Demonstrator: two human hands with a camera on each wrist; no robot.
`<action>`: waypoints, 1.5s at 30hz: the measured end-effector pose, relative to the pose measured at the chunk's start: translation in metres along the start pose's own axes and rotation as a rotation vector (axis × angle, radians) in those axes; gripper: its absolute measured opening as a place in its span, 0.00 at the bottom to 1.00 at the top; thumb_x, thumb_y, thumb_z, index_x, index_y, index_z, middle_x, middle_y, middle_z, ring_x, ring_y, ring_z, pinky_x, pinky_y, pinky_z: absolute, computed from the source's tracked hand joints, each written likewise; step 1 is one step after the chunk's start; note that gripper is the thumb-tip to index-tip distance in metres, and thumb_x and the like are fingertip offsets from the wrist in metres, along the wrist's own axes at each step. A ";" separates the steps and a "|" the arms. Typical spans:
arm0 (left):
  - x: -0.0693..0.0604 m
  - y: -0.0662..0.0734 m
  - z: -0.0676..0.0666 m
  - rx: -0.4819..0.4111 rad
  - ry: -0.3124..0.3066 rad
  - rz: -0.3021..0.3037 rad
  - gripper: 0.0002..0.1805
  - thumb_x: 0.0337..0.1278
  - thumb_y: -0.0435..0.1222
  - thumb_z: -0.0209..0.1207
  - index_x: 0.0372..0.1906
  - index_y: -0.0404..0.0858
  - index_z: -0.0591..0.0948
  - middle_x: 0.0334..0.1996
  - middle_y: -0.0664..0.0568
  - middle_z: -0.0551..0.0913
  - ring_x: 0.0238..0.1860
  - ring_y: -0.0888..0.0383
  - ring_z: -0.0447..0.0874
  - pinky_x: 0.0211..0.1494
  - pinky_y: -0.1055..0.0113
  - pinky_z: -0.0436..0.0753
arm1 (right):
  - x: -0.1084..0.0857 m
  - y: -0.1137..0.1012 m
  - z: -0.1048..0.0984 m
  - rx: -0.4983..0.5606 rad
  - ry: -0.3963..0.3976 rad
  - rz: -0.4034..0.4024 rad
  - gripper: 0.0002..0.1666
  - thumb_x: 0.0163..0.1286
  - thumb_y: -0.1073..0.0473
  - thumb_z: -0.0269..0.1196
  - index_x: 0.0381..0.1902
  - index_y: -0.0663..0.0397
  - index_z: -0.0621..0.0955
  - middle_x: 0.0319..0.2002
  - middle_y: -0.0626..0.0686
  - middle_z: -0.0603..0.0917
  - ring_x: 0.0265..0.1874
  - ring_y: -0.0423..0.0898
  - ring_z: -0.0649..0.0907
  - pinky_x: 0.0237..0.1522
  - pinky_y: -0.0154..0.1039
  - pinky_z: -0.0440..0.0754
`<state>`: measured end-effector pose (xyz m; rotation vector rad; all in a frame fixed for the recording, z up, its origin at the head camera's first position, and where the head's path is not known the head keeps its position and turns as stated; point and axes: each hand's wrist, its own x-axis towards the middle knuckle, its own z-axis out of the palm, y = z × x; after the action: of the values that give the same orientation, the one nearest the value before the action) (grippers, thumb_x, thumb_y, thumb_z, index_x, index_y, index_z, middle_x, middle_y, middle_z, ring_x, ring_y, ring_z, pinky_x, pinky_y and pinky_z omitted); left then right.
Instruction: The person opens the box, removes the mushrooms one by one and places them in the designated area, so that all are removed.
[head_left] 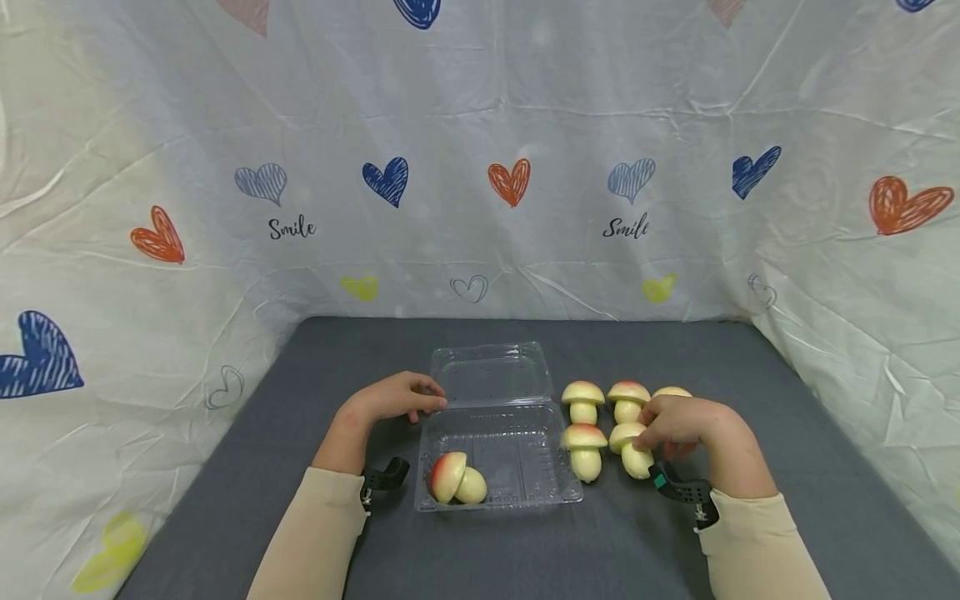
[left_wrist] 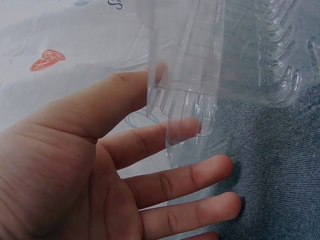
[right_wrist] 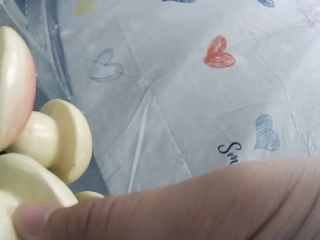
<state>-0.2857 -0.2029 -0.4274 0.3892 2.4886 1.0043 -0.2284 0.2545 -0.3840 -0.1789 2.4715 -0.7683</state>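
An open clear plastic clamshell box (head_left: 501, 505) lies on the table, its lid (head_left: 491, 375) folded back. Inside, at the front left, a toy mushroom (head_left: 447, 477) with a red-tinged cap lies on its side. My left hand (head_left: 397, 396) pinches the box's left edge near the hinge with thumb and index finger; the other fingers (left_wrist: 192, 177) are spread. Right of the box, several cream toy mushrooms (head_left: 585, 450) lie in two rows. My right hand (head_left: 686, 421) grips the front-row mushroom (head_left: 625, 435), its thumb (right_wrist: 32, 220) on it; the other fingertips are mostly hidden.
A dark grey cloth (head_left: 360, 342) covers the table. White sheeting (head_left: 450, 242) with printed hearts hangs behind and at both sides. Another mushroom (head_left: 671, 391) is partly hidden behind my right hand.
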 end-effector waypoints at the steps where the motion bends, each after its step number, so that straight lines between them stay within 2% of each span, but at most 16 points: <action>1: 0.000 0.000 0.000 0.002 0.000 0.000 0.23 0.70 0.51 0.64 0.60 0.43 0.84 0.44 0.51 0.83 0.37 0.50 0.81 0.45 0.53 0.80 | 0.000 0.000 0.000 0.001 -0.003 0.006 0.16 0.65 0.56 0.72 0.44 0.60 0.81 0.31 0.53 0.81 0.26 0.50 0.83 0.32 0.47 0.83; 6: 0.000 0.001 0.000 0.008 0.000 0.002 0.23 0.70 0.51 0.64 0.60 0.42 0.84 0.44 0.51 0.83 0.37 0.50 0.82 0.45 0.54 0.80 | 0.000 0.002 0.001 0.000 -0.010 0.029 0.17 0.63 0.55 0.74 0.43 0.59 0.81 0.31 0.52 0.82 0.25 0.49 0.82 0.30 0.45 0.82; 10: 0.001 0.002 -0.001 0.011 -0.002 0.000 0.22 0.70 0.51 0.63 0.60 0.43 0.84 0.44 0.51 0.83 0.37 0.50 0.82 0.45 0.54 0.80 | 0.001 0.001 0.005 -0.030 -0.011 0.047 0.12 0.62 0.55 0.74 0.32 0.56 0.84 0.25 0.50 0.81 0.19 0.44 0.76 0.24 0.39 0.76; 14: 0.000 0.002 0.000 0.016 -0.007 -0.001 0.23 0.71 0.51 0.63 0.60 0.43 0.83 0.44 0.51 0.83 0.37 0.50 0.82 0.45 0.54 0.80 | 0.001 0.001 0.008 -0.061 -0.002 0.075 0.15 0.62 0.54 0.75 0.22 0.54 0.83 0.20 0.49 0.78 0.16 0.41 0.71 0.21 0.36 0.71; 21: -0.001 0.002 0.000 0.017 -0.008 0.000 0.23 0.71 0.52 0.63 0.61 0.42 0.83 0.44 0.51 0.83 0.37 0.50 0.82 0.46 0.54 0.79 | 0.001 0.000 0.008 -0.072 0.017 0.119 0.15 0.62 0.51 0.76 0.25 0.55 0.84 0.26 0.53 0.83 0.18 0.43 0.74 0.22 0.36 0.74; 27: -0.001 0.002 0.000 0.004 -0.003 0.000 0.22 0.71 0.51 0.63 0.60 0.42 0.83 0.44 0.51 0.83 0.37 0.50 0.82 0.45 0.54 0.80 | -0.008 -0.006 0.004 -0.089 0.040 0.101 0.16 0.61 0.50 0.76 0.27 0.55 0.84 0.27 0.53 0.83 0.21 0.46 0.80 0.25 0.40 0.77; 32: -0.001 0.002 0.000 0.005 -0.004 0.007 0.22 0.71 0.51 0.63 0.60 0.41 0.83 0.44 0.51 0.83 0.37 0.49 0.82 0.45 0.53 0.80 | -0.020 -0.017 0.001 -0.044 0.069 0.061 0.18 0.61 0.50 0.76 0.23 0.53 0.81 0.21 0.49 0.79 0.16 0.43 0.74 0.20 0.37 0.70; 36: -0.001 0.002 0.000 0.011 -0.005 0.005 0.22 0.71 0.51 0.63 0.60 0.42 0.83 0.44 0.51 0.83 0.37 0.49 0.82 0.45 0.54 0.80 | -0.031 -0.029 -0.001 -0.026 0.101 -0.008 0.20 0.62 0.48 0.76 0.32 0.56 0.81 0.21 0.49 0.75 0.15 0.43 0.71 0.20 0.38 0.68; 39: -0.001 0.002 0.001 0.008 -0.006 0.001 0.22 0.71 0.51 0.63 0.60 0.42 0.83 0.44 0.52 0.83 0.37 0.49 0.82 0.45 0.54 0.80 | -0.037 -0.038 0.000 -0.053 0.141 -0.099 0.25 0.63 0.46 0.75 0.43 0.60 0.80 0.26 0.50 0.78 0.20 0.45 0.75 0.25 0.41 0.73; 42: -0.001 0.002 0.001 0.003 -0.007 0.002 0.22 0.71 0.51 0.63 0.60 0.42 0.83 0.44 0.52 0.83 0.37 0.50 0.82 0.45 0.54 0.80 | -0.040 -0.048 0.003 -0.096 0.192 -0.189 0.26 0.63 0.45 0.75 0.44 0.59 0.80 0.31 0.48 0.81 0.27 0.45 0.79 0.32 0.43 0.76; 45: -0.001 0.002 0.001 0.004 -0.008 0.008 0.23 0.71 0.50 0.63 0.61 0.41 0.83 0.44 0.51 0.83 0.37 0.49 0.82 0.45 0.54 0.80 | -0.040 -0.058 0.009 -0.147 0.250 -0.255 0.24 0.63 0.42 0.74 0.42 0.53 0.81 0.37 0.45 0.82 0.32 0.43 0.79 0.35 0.44 0.76</action>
<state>-0.2843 -0.2014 -0.4260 0.4043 2.4842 0.9993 -0.1921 0.2133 -0.3393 -0.4873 2.7798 -0.7508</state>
